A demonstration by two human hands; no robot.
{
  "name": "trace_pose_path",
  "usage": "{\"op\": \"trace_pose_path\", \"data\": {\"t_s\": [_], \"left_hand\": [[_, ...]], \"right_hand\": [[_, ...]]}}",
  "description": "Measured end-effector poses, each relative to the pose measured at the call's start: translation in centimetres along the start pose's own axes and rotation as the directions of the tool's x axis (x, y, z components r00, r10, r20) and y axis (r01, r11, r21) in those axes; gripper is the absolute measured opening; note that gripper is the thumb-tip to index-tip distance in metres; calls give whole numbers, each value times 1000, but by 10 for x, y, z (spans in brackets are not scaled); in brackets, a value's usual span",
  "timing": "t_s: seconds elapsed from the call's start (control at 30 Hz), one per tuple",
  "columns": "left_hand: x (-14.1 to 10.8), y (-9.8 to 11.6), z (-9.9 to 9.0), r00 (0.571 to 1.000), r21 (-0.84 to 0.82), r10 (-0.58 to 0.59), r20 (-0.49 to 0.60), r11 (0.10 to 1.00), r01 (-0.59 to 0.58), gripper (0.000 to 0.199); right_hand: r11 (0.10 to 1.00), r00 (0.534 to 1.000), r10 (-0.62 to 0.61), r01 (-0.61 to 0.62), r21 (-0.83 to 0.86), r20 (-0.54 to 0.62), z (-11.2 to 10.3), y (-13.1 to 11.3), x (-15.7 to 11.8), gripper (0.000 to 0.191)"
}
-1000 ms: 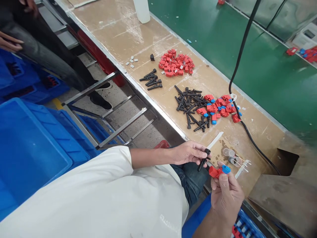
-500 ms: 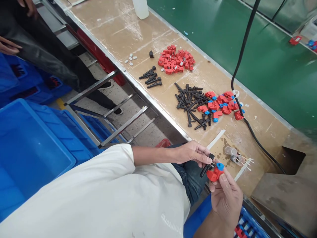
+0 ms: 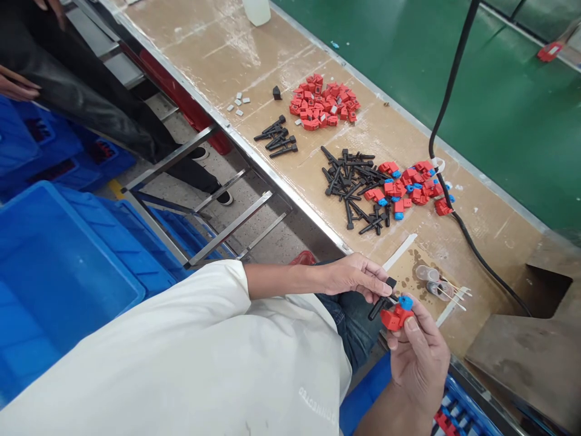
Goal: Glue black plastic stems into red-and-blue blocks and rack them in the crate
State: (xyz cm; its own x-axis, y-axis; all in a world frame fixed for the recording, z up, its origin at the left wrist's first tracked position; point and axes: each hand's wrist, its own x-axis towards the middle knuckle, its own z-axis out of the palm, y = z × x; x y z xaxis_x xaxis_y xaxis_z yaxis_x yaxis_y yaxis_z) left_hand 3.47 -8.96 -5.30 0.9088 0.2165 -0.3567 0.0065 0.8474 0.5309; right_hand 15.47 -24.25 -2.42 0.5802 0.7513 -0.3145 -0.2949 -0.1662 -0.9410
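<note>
My left hand [image 3: 361,280] pinches a black plastic peg with a square head [image 3: 376,309] between thumb and fingers. Close beside it, my right hand [image 3: 422,348] grips a small red plastic part [image 3: 394,318] with a blue knob [image 3: 405,303] on top. The black and red pieces meet or overlap between the two hands; whether they are joined I cannot tell. Up the table lies a heap of black pegs [image 3: 349,175], with red-and-blue parts [image 3: 411,184] against it. A pile of red parts [image 3: 320,103] sits farther off.
Small clear cups [image 3: 427,274] with cotton swabs [image 3: 451,297] stand near my hands. A black cable [image 3: 481,260] crosses the table. Blue crates [image 3: 68,272] and a metal frame [image 3: 231,227] are at left. Another person's leg [image 3: 109,109] shows at upper left.
The view has shifted slightly. Both hands keep their hold on the black peg and the red-and-blue part, with barely any movement between them.
</note>
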Motion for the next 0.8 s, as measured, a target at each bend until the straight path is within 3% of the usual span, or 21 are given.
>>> {"op": "trace_pose_path", "data": {"t_s": [0.13,0.27,0.43,0.5,0.63,0.8], "left_hand": [[-1,2,-1,996,-84,-89,4,992,89,38],[-2,3,0,987,-124,-161,23,979,163,41],[-3,6,1,968,-162,-237,79,955,247,39],[-2,6,0,964,-194,-255,75,945,265,33],[-2,3,-1,963,-282,-264,48,922,267,26],[-3,0,0,969,-400,-243,49,884,242,17]], "right_hand": [[971,981,-192,190,-148,-3,-1,-1,-2,32],[835,895,-447,424,-352,17,2,-6,-5,28],[713,828,-555,523,-467,81,-1,-8,-5,39],[777,862,-506,476,-412,43,-4,-9,-5,39],[979,980,-198,196,-62,-25,-3,-8,-6,38],[965,1000,1,-7,260,24,10,8,-4,28]]}}
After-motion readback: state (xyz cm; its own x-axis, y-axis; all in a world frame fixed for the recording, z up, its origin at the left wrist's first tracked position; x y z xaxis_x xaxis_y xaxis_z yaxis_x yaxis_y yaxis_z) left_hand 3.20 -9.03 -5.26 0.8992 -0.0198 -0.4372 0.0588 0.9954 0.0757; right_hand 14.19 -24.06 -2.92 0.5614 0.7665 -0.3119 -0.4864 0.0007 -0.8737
